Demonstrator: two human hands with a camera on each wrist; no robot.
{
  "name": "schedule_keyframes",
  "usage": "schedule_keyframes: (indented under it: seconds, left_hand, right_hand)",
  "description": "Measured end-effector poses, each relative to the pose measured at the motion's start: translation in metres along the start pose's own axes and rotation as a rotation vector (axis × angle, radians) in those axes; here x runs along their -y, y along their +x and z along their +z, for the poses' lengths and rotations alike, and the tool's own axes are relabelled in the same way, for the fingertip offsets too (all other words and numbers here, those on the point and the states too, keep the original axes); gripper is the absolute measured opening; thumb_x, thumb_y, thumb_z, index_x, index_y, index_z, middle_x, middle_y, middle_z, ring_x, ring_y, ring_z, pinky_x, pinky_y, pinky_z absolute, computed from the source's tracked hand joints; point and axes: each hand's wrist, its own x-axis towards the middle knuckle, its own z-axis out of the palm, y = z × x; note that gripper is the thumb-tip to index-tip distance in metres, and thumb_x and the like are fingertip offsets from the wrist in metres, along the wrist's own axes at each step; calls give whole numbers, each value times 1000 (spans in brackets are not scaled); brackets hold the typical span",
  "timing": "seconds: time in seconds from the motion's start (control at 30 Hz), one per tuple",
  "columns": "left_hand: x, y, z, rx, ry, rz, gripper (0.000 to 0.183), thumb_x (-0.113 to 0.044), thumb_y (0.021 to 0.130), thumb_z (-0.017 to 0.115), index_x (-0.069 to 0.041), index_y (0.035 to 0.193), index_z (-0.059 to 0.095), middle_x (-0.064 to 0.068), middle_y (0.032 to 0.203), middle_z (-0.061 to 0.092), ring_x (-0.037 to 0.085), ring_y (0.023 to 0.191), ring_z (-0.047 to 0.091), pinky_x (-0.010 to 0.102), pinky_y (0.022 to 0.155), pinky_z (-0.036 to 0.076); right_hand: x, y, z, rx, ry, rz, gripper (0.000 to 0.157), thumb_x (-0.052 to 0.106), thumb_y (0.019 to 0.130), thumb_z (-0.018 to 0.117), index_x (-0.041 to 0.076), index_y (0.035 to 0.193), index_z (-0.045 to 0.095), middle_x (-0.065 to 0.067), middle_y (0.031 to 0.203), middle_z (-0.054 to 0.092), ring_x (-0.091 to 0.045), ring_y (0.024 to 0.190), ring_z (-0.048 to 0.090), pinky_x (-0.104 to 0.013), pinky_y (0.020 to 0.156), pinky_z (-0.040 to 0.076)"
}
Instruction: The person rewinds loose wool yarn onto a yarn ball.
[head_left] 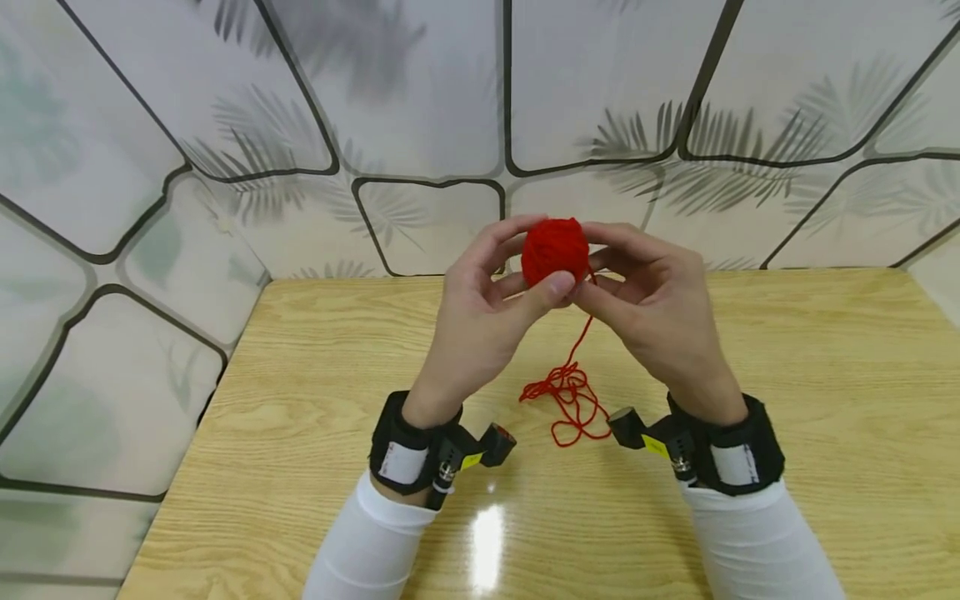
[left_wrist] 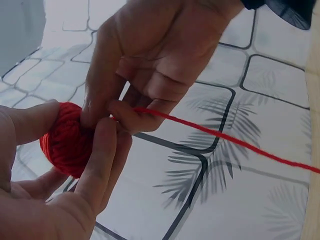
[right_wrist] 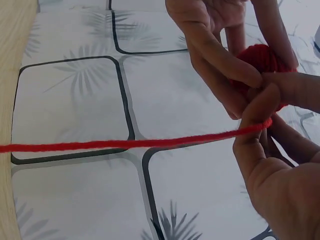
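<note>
A ball of red yarn (head_left: 555, 250) is up above the far edge of the table, between both hands. My left hand (head_left: 480, 325) grips the ball, thumb on the near side and fingers round its far side. With bent fingers, my right hand (head_left: 663, 312) pinches the yarn strand (right_wrist: 190, 139) close against the ball's right side. Its index finger reaches to the ball in the head view. From there the strand drops to a loose tangle of red yarn (head_left: 573, 392) on the table. Overlapping fingers partly hide the ball in both wrist views.
A light wood-grain table (head_left: 315, 417) lies under the hands. Behind it stands a wall (head_left: 435, 100) patterned with dark outlines and leaves. Black wrist bands with small cameras (head_left: 495, 444) sit on both wrists, near the yarn tangle.
</note>
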Motion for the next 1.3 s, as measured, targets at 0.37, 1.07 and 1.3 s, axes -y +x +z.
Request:
schedule_keyframes:
  seconds: [0.37, 1.07, 1.3]
  left_hand:
    - [-14, -1, -4, -88, 77, 31, 48, -2, 82, 64, -4, 127, 49, 16, 118, 50, 33, 96, 59, 45, 77, 50]
    - [-6, 1, -28, 63, 403, -64, 48, -15, 82, 68, -7, 125, 49, 5, 114, 54, 19, 99, 56, 34, 79, 50]
    - [-22, 0, -25, 247, 199, -191, 52, -2, 84, 61, -1, 134, 43, 12, 123, 49, 28, 97, 59, 41, 81, 49]
  right_hand:
    - [-9, -2, -1, 67, -271, 96, 21, 18, 86, 63, 12, 105, 68, -6, 92, 64, -21, 69, 50, -27, 55, 43]
    - [43, -13, -7, 254, -563, -139, 11, 10, 83, 65, 18, 90, 67, 11, 71, 53, -6, 54, 41, -22, 46, 34]
    - [48, -13, -8, 246, -556, -193, 13, 4, 80, 66, 16, 88, 67, 9, 68, 51, -6, 53, 40, -22, 45, 32]
